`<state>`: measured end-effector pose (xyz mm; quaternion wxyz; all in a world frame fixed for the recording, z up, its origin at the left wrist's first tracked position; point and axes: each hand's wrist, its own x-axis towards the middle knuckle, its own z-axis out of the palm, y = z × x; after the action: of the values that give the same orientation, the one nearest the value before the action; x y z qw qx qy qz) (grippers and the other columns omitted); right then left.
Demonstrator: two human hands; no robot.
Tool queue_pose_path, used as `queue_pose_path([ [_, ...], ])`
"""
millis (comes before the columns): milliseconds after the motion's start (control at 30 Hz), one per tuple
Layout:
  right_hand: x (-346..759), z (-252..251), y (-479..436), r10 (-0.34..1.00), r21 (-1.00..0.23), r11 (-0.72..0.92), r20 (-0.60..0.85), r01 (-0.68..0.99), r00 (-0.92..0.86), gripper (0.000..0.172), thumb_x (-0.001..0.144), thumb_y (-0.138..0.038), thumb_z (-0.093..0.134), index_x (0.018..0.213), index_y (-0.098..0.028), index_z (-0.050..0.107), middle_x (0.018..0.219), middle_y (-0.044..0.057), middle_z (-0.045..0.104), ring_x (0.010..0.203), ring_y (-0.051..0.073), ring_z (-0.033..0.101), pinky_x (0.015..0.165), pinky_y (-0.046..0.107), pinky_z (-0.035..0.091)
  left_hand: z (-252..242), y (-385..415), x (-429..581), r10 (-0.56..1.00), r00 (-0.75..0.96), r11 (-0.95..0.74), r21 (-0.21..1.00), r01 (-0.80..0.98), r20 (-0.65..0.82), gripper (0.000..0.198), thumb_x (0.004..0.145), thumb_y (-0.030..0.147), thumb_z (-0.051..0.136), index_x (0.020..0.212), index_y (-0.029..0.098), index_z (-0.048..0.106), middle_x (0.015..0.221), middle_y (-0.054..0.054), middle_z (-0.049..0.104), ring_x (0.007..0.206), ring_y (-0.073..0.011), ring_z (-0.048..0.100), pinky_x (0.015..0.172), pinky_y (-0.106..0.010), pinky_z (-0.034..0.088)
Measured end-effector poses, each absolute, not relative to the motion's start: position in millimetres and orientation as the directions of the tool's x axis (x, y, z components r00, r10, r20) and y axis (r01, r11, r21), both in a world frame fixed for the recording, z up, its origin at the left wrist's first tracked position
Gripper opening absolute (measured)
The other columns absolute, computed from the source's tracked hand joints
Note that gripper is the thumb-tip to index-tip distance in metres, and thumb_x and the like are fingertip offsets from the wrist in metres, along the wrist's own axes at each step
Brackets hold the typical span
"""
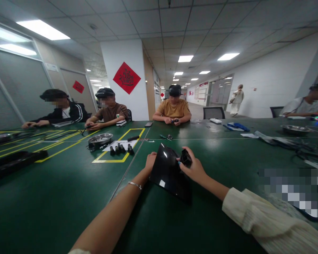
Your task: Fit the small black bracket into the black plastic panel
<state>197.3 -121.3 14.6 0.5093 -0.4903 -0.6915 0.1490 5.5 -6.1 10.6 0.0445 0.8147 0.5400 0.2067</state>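
A glossy black panel [168,174] is tilted up over the green table in front of me, with light reflecting off its face. My left hand [150,161] is closed on the panel's left edge; most of its fingers are hidden behind it. On the other side my right hand [194,165] grips a small black plastic part [185,157] with an open, hollow end. That part is beside the panel's right edge; whether the two touch I cannot tell.
Several black cylindrical pieces [119,149] stand on white paper inside a yellow taped outline, near a metal bowl [100,140]. A green-handled tool [165,137] lies beyond the panel. A long black tray [16,162] lies left. Co-workers sit around the green table [69,197].
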Motion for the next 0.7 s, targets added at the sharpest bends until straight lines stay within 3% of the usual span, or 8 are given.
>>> queue_pose_path([
  [133, 184, 16, -119, 0.834, -0.604, 0.393, 0.552, 0.693, 0.009, 0.066, 0.074, -0.032, 0.053, 0.134, -0.027, 0.027, 0.085, 0.0, 0.065, 0.072, 0.018, 0.062, 0.071, 0.031, 0.047, 20, 5, -24, 0.927, 0.149, -0.257, 0.293, 0.921, 0.345, 0.033, 0.088, 0.026, 0.031, 0.096, 0.014, 0.06, 0.097, -0.013, 0.062, 0.102, -0.026, 0.051, 0.081, -0.037, 0.039],
  [267, 176, 18, -115, 0.845, -0.452, 0.382, 0.523, 0.806, -0.107, 0.067, 0.074, -0.037, 0.053, 0.136, -0.028, 0.027, 0.076, 0.0, 0.063, 0.064, 0.018, 0.06, 0.062, 0.028, 0.043, 17, 10, -33, 0.932, -0.085, -0.056, 0.372, 0.927, 0.353, 0.034, 0.088, 0.029, 0.028, 0.096, 0.019, 0.059, 0.097, -0.01, 0.063, 0.097, -0.0237, 0.054, 0.075, -0.032, 0.04],
  [533, 179, 27, -110, 0.843, -0.493, 0.517, 0.435, 0.7, -0.316, 0.072, 0.08, -0.037, 0.049, 0.141, -0.025, 0.013, 0.094, 0.005, 0.059, 0.08, 0.019, 0.056, 0.075, 0.032, 0.041, 14, 11, -27, 0.928, 0.042, -0.165, 0.308, 0.937, 0.37, 0.032, 0.087, 0.028, 0.03, 0.097, 0.019, 0.059, 0.097, -0.009, 0.064, 0.096, -0.0219, 0.055, 0.076, -0.03, 0.039],
  [700, 186, 21, -114, 0.839, -0.526, 0.524, 0.453, 0.67, -0.302, 0.071, 0.079, -0.032, 0.049, 0.14, -0.025, 0.014, 0.101, 0.006, 0.056, 0.086, 0.018, 0.054, 0.084, 0.037, 0.038, 15, 7, -25, 0.938, 0.066, -0.172, 0.29, 0.941, 0.341, 0.032, 0.087, 0.028, 0.03, 0.099, 0.019, 0.059, 0.096, -0.009, 0.064, 0.096, -0.0211, 0.055, 0.078, -0.03, 0.039],
])
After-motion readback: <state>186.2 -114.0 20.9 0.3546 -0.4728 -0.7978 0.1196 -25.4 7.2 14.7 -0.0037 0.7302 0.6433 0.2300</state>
